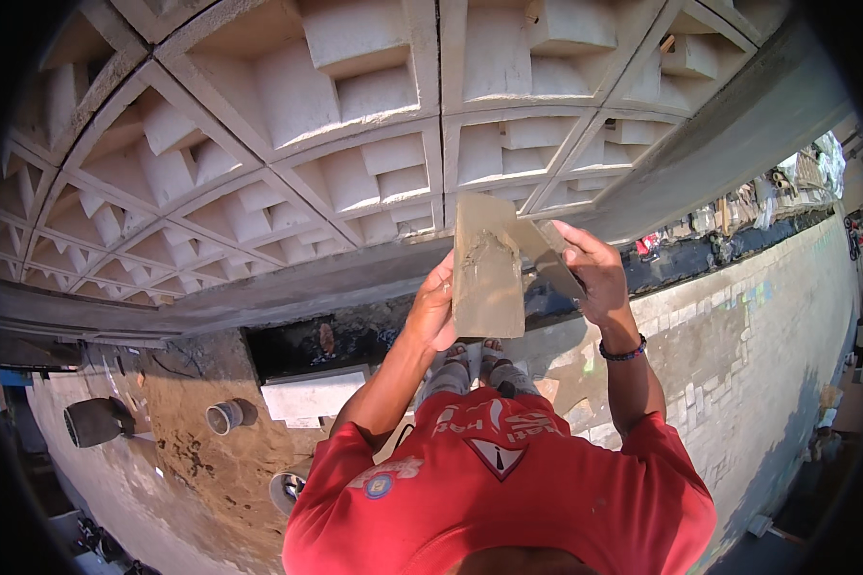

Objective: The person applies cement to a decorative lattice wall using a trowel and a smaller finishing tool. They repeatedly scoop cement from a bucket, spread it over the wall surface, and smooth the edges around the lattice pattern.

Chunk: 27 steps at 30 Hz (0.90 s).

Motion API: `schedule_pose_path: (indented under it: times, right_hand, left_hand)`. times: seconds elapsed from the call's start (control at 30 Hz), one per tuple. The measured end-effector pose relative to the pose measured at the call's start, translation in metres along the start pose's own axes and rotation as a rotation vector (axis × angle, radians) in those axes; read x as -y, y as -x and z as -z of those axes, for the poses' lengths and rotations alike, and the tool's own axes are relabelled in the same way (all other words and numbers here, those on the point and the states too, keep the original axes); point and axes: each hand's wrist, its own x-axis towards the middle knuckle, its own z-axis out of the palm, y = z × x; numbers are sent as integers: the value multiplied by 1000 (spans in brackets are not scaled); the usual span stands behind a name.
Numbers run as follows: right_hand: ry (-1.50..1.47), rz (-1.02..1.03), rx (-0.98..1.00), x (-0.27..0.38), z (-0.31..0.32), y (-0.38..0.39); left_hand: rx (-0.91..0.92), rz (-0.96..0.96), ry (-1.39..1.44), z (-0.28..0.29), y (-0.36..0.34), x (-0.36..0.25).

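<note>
My left hand [433, 302] grips the edge of a flat, rectangular grey-brown board [484, 297] with a patch of wet-looking mortar on it. In my right hand [594, 268] is a narrower flat tool [558, 261], tilted, its far end at the board's right side by the mortar. Both hands are raised in front of me, above my sandalled feet, with the patterned concrete block wall [355, 120] just beyond them. My fingers behind the board and the tool are partly hidden.
A dark trench [292, 345] runs along the wall base, beside a white slab [312, 391]. Sand [192, 465] lies to the left, with a pale bucket [222, 417] and a black container [91, 422]. Rubble and bags [791, 172] line the paved path [758, 355] at right.
</note>
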Motion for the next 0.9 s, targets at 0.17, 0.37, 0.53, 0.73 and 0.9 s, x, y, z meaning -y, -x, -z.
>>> schedule_pose_path:
  times: [0.17,0.37,0.53,0.73,0.9]
  right_hand:
    - [39,-1,8,8,1,12]
    - [-8,14,-3,7,4,27]
    - [-37,20,26,8,1,42]
    - [-100,32,105,-3,0,53]
    - [-196,34,115,-3,-4,67]
  left_hand:
    - [90,-87,60,-24,-5,-4]
    - [35,-148,-21,-31,-3,5]
    - [12,-209,-33,-44,-1,5]
    - [-54,-292,-102,-57,-1,2]
    - [-101,-390,-169,-64,1,3]
